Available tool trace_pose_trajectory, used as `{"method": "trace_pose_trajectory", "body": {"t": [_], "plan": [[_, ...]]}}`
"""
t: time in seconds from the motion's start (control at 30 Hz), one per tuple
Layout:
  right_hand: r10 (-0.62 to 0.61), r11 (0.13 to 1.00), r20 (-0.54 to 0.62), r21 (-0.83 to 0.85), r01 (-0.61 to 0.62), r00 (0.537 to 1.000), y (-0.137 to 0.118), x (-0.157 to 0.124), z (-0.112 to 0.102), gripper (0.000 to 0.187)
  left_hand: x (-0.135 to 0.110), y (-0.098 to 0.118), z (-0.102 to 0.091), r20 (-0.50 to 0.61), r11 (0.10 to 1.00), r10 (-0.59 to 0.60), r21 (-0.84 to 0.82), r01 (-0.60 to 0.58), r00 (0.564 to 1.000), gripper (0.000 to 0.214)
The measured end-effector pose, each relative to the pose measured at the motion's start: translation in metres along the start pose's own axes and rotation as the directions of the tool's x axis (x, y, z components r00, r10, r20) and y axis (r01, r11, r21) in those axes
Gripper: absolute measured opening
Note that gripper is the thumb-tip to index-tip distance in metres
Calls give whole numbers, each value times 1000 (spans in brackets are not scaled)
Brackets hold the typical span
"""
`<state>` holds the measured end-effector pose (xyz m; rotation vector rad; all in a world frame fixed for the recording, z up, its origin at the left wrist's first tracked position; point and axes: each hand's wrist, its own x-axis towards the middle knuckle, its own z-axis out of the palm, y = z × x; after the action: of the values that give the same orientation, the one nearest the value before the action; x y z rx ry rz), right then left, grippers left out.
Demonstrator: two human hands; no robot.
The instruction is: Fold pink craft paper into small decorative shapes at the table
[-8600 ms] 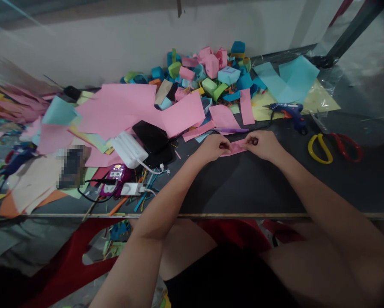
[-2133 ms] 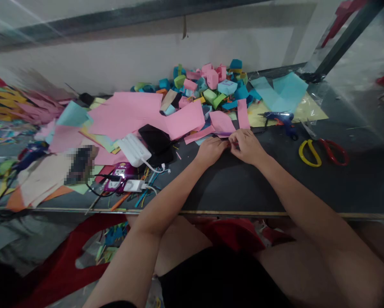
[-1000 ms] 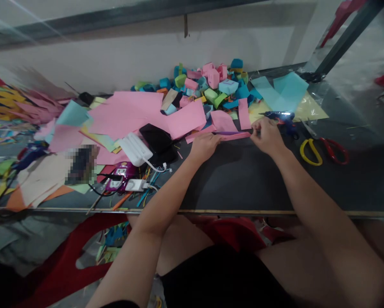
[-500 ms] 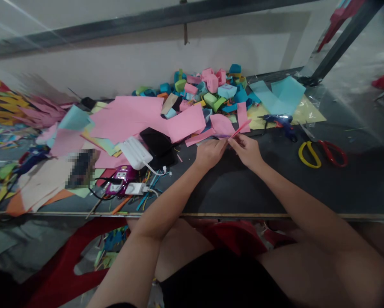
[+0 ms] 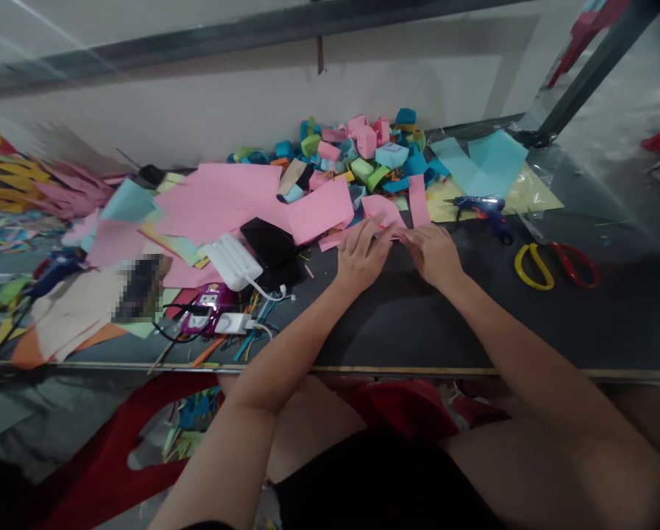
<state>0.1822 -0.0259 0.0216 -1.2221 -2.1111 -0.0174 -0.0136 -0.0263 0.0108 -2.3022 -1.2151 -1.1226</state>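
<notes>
My left hand (image 5: pixel 361 254) and my right hand (image 5: pixel 435 252) rest close together on the dark table (image 5: pixel 473 316). Between their fingertips lies a folded pink paper strip (image 5: pixel 396 235), mostly hidden by the fingers. The left hand's fingers are stretched over one end of it. Those of the right hand are curled and pinch the other end. Just beyond the hands lie loose pink sheets (image 5: pixel 318 210) and a heap of small folded paper boxes (image 5: pixel 363 151) in pink, blue and green.
A blue glue gun (image 5: pixel 487 210) and yellow-and-red scissors (image 5: pixel 555 261) lie to the right. To the left sit a white power bank (image 5: pixel 230 261), a black pouch (image 5: pixel 268 243), a purple device (image 5: pixel 208 300) with cables, and mixed coloured paper. A red stool (image 5: pixel 114 456) stands below the table edge.
Half a second ago the strip was lifted and pointing up to the right in my right hand; now it is pressed down on the table under both hands.
</notes>
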Motion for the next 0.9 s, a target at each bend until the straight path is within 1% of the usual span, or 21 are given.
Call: {"method": "trace_pose_trajectory", "body": {"t": [0.1, 0.17, 0.23, 0.3, 0.4, 0.47, 0.57, 0.63, 0.77, 0.9], "plan": [[-81, 988, 80, -124, 91, 993, 4, -1, 1, 27, -2, -2, 3, 86, 999, 52, 5, -53, 995, 31], [-96, 984, 83, -143, 107, 992, 6, -1, 3, 26, -3, -4, 6, 142, 995, 96, -12, -95, 985, 29], [-98, 987, 64, -121, 105, 993, 7, -1, 4, 26, -4, -7, 9, 173, 993, 122, -21, -120, 977, 27], [-78, 994, 32, -76, 80, 996, 8, -1, 5, 24, -4, -10, 11, 187, 994, 113, -16, -112, 976, 26], [-15, 1000, -20, -13, 15, 1000, 13, -2, 6, 22, -3, -13, 12, 201, 997, 76, -22, -73, 977, 25], [3, 1000, -31, 13, -2, 1000, 16, -2, 6, 22, -2, -13, 12, 195, 997, 70, -36, -64, 978, 25], [-28, 999, -17, 28, 29, 999, 17, -1, 8, 23, -1, -11, 13, 189, 994, 107, -48, -99, 976, 23], [-56, 998, -4, 31, 56, 998, 15, -1, 9, 23, 0, -11, 14, 206, 991, 135, -47, -128, 969, 23], [-54, 998, -22, 24, 55, 998, 5, 1, 4, 9, -1, -14, 18, 236, 989, 149, -47, -142, 960, 23], [-62, 998, -22, 8, 62, 998, -2, 2, -2, 11, -1, -16, 21, 224, 981, 196, -59, -187, 955, 26]]}}
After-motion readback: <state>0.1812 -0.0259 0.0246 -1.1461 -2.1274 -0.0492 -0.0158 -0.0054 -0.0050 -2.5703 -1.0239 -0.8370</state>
